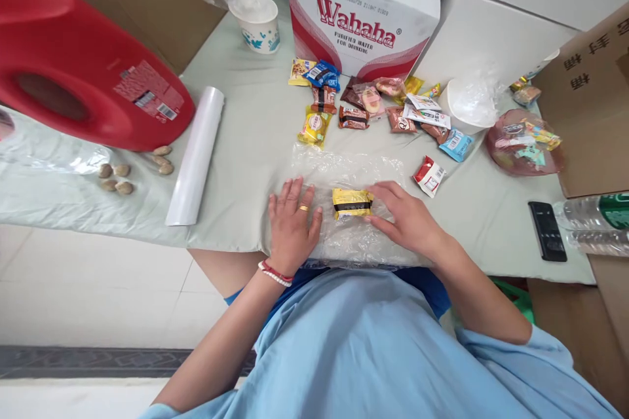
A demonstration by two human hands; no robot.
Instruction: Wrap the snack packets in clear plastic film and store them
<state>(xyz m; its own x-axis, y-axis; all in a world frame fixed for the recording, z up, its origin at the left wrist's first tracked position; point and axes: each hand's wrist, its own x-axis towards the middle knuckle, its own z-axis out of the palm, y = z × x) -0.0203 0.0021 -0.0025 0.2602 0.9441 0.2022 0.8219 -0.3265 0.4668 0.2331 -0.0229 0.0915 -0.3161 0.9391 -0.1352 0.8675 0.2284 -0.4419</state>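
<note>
A yellow snack packet [352,203] with a black band lies flat on a clear plastic sheet [341,239], between a person's two bare hands at the near side of a cloth-covered table [246,163]. The right hand [407,219] frames the packet's right end, thumb and fingers parted at its near and far corners; whether the tips press on the wrapper cannot be told. The left hand [292,222], holding nothing, rests palm down at the sheet's left edge, fingers slightly spread.

The packet looks light, its glossy wrapper probably a little slippery, with contents that could crumble under a hard squeeze. A gentle pinch across the banded middle, or along its two long sides, would likely serve best. The sheet appears thin, limp and easily wrinkled, perhaps inclined to cling; its edges seem the safest places to hold it.

Beyond, a red-and-white packet [430,177] lies to the right, with more wrapped snacks [354,118] scattered before a water carton [363,26]. A white roll [195,157] and a large red jug [88,59] stand out on the left; a pink bowl [501,160] and a black remote [547,230] sit at the right.
</note>
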